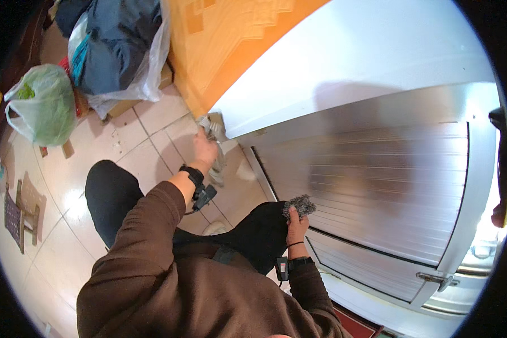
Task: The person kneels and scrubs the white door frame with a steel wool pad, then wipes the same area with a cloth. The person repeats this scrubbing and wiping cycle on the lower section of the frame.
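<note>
My left hand [205, 151] reaches out to the foot of the white wall, its fingers closed on a crumpled grey-and-white cloth [214, 125]. The cloth touches the corner where the wall, an orange panel and the tiled floor meet. Just beyond my right knee, my right hand [297, 230] grips a grey steel wool scourer [299, 207]. The scourer is beside the ribbed metal door [388, 186]; whether it touches the door I cannot tell. A pale, blurred shape [218, 169] lies below my left hand, its kind unclear.
A door handle [434, 278] sticks out at the lower right. At the upper left stand a green-filled plastic bag [48, 107] and a large bag of dark clothes [115, 45]. A small stool [21, 219] is on the tiled floor [56, 248] at the far left.
</note>
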### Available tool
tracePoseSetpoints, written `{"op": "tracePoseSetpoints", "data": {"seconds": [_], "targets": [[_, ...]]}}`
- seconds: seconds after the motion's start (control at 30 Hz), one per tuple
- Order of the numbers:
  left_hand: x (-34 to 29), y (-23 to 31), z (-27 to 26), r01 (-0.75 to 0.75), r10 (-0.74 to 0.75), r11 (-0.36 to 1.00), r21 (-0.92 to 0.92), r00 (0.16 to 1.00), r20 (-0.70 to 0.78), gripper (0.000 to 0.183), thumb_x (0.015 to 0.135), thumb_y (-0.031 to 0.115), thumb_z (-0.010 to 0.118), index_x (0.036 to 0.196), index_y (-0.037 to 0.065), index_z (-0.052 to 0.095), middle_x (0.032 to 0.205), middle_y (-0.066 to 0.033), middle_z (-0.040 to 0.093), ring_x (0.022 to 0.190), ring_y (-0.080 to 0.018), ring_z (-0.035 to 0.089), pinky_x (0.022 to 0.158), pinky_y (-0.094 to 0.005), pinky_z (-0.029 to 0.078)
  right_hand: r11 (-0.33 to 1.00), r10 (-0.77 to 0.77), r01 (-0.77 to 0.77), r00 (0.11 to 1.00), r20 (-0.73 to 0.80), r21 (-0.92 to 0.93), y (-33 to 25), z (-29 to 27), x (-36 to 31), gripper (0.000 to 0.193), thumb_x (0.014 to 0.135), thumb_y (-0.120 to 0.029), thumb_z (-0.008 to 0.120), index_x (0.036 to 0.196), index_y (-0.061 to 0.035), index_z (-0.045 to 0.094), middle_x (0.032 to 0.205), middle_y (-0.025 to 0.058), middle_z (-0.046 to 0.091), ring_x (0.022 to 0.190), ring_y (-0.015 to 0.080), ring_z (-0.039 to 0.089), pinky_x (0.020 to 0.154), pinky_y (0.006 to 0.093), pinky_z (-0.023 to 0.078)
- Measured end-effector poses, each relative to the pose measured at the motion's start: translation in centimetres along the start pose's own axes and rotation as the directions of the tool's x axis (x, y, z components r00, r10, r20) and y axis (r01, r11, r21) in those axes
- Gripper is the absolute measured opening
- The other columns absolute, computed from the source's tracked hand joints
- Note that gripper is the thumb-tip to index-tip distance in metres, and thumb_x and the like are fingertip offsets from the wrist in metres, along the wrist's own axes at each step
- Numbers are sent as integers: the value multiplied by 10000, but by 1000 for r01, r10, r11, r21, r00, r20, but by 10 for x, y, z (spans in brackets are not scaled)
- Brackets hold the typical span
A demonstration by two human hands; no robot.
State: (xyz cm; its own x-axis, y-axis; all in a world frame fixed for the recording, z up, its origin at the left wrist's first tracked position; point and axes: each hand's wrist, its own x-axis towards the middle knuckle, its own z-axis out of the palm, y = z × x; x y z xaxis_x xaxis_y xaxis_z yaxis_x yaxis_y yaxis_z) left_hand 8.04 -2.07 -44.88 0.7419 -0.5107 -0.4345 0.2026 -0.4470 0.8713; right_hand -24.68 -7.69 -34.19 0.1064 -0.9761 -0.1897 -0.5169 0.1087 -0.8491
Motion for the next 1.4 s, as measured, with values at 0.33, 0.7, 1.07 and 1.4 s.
{"op": "tracePoseSetpoints", "data": {"seconds": [0.33,0.7,1.07,1.4], "targets": [[21,-46,-42,519,-557,715,-468,828,66,792,851,97,538,1497,170,86,1427,-202,349,1189,-360,460,946,-486,423,964,224,-212,973,-61,160,-19,-17,-26,279,818,-263,719,814,-83,506,725,6,550,545,91,469,467,240,379],[91,-81,15,601,-535,649,-466,796,283,683,954,269,432,1504,215,30,1469,-153,311,1246,-341,413,964,-480,404,887,441,-378,864,-243,265,20,-81,-69,401,856,-350,625,1065,-74,422,735,13,516,502,120,437,430,241,343],[91,-54,43,548,-516,637,-542,826,228,377,929,130,300,1282,97,428,1240,-174,502,1073,-324,499,879,-436,424,922,380,-338,882,-277,187,8,-71,-76,321,906,-429,521,777,-136,545,641,-36,537,407,86,396,360,223,258],[-26,75,23,-192,193,855,-482,980,-49,672,949,245,413,1457,-54,90,1486,-331,118,1404,-419,103,1152,-397,118,930,357,-350,934,-37,114,5,-45,-16,410,819,-408,664,989,-99,455,766,15,520,500,112,446,406,237,335]]}}
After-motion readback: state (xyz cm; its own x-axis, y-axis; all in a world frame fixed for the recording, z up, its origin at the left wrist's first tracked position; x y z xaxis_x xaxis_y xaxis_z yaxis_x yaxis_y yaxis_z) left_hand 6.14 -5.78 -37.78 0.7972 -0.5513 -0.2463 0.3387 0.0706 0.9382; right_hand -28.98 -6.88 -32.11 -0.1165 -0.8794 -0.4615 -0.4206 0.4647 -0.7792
